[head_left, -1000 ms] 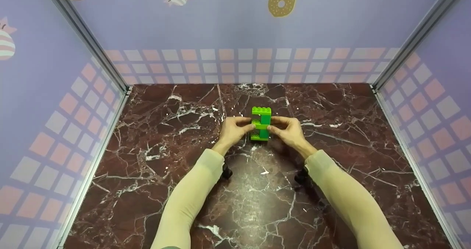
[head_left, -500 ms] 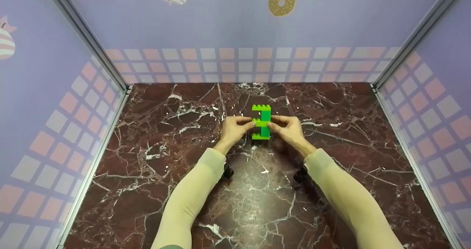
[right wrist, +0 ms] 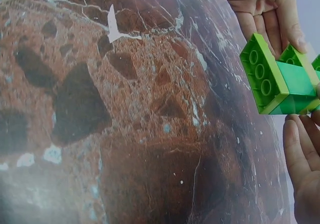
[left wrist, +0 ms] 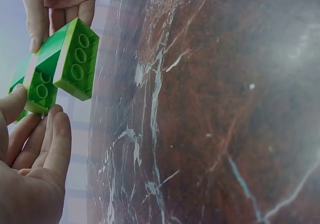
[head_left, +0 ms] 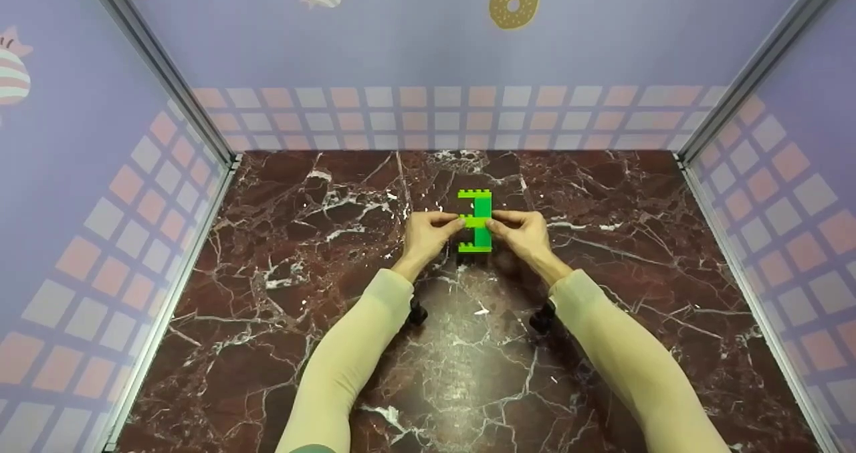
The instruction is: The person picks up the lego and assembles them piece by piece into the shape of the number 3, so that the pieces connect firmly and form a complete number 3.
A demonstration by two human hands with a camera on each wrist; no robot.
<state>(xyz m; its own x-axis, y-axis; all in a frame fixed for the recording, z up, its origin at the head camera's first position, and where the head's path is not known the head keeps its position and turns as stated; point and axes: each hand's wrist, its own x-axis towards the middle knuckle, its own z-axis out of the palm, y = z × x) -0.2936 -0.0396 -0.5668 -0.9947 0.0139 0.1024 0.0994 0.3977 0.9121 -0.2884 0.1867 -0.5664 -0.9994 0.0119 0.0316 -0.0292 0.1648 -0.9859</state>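
Observation:
Between my two hands is a stack of toy building bricks: three long light-green bricks joined at their right ends by darker green bricks [head_left: 483, 207]. Seen from the head, it looks like a backward E. My left hand [head_left: 421, 236] pinches the left end of the middle light-green brick [head_left: 476, 222]. On the other side, my right hand [head_left: 528, 235] pinches the stack at mid-height, with the thumb on its near face. The hollow underside of the lowest light-green brick [left wrist: 80, 59] shows in the left wrist view, raised off the table.
Under the hands lies a dark red marble-patterned tabletop [head_left: 455, 366] with white veins. Purple walls stand behind it [head_left: 414, 45] and on both sides, with metal strips along the corners. A dark wrist device [head_left: 418, 313] shows at the left cuff.
The brick stack has tilted so that its broad near face turns more toward the head camera and fewer of its top studs show. Both hands keep their hold and have barely moved.

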